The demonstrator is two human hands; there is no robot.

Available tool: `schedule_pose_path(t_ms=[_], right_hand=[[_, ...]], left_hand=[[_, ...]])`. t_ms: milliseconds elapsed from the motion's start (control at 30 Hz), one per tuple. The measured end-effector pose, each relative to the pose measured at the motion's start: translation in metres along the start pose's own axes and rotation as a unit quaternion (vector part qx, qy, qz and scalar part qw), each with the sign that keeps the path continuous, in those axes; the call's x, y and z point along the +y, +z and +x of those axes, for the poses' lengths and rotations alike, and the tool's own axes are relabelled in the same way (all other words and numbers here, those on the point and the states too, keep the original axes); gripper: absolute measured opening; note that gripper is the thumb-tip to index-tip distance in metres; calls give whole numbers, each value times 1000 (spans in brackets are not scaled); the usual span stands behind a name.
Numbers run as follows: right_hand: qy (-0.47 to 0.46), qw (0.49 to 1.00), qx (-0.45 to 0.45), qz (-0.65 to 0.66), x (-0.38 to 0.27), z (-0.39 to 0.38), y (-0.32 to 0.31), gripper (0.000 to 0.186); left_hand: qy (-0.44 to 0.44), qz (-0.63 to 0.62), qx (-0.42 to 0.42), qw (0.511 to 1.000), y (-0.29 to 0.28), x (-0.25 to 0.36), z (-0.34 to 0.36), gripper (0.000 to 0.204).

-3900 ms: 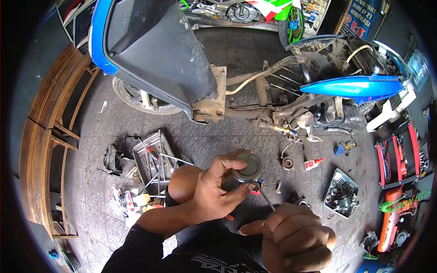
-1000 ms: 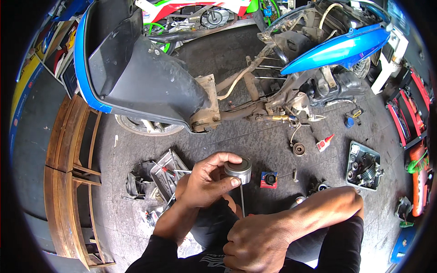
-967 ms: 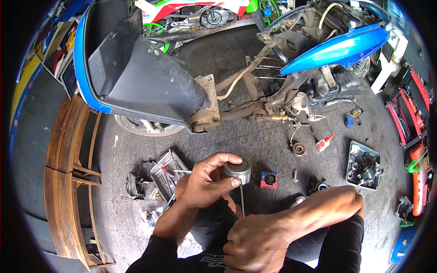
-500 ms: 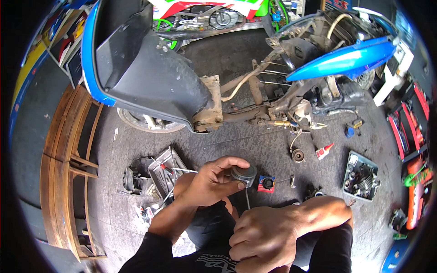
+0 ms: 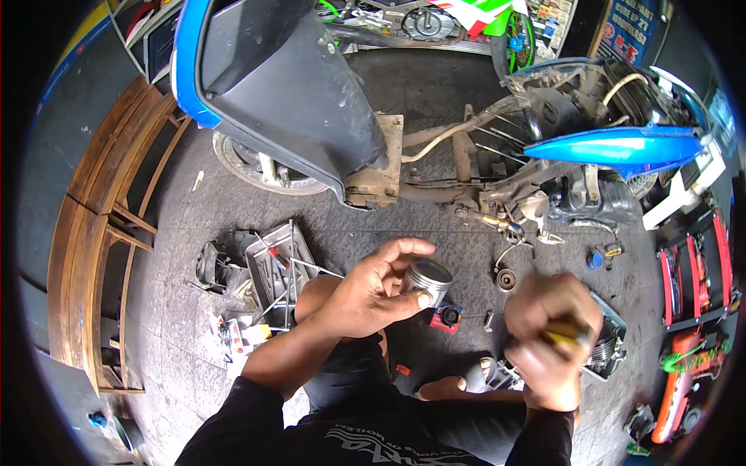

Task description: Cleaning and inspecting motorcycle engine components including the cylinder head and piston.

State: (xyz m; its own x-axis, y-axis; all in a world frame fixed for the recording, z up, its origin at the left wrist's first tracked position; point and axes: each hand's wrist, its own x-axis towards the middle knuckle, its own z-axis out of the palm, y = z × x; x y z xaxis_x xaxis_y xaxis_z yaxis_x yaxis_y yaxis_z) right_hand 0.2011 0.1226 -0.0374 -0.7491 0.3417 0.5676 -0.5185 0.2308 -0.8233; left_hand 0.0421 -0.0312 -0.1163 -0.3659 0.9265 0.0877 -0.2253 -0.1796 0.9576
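Note:
My left hand (image 5: 381,291) is closed round the side of a grey metal piston (image 5: 427,281), its flat crown tilted up and ring grooves showing on its side. The thumb presses low on the piston and the index finger is raised over it. Off to the right, well apart from the piston, my right hand (image 5: 552,334) is smeared by motion. A yellow handle (image 5: 566,339) shows in its grip; the tool's working end cannot be made out. Past the piston, a small black round part (image 5: 448,314) sits on a red and blue box (image 5: 443,326) on the floor.
A stripped scooter with a blue side panel (image 5: 614,151) stands ahead. Left are a wooden bench (image 5: 78,233) and a metal tray (image 5: 260,256) of tools. Right are a parts bin (image 5: 614,311), partly behind my right hand, and a red tool rack (image 5: 695,268). A round metal part (image 5: 506,279) lies ahead.
My right hand has swung up and to the right, away from the piston, carrying the yellow-handled tool. The left hand still holds the piston, now tilted more. The head view has shifted.

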Motion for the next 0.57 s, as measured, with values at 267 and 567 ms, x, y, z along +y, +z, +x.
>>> schedule_pose_path(t_ms=[267,567], right_hand=[[178,957,-158,-166,42,0,7,42],[113,967,-177,-146,65,-5,14,59]], left_hand=[[-18,-10,-36,999,-8,7,-7,64],[30,197,-38,979,-20,-3,-6,57]])
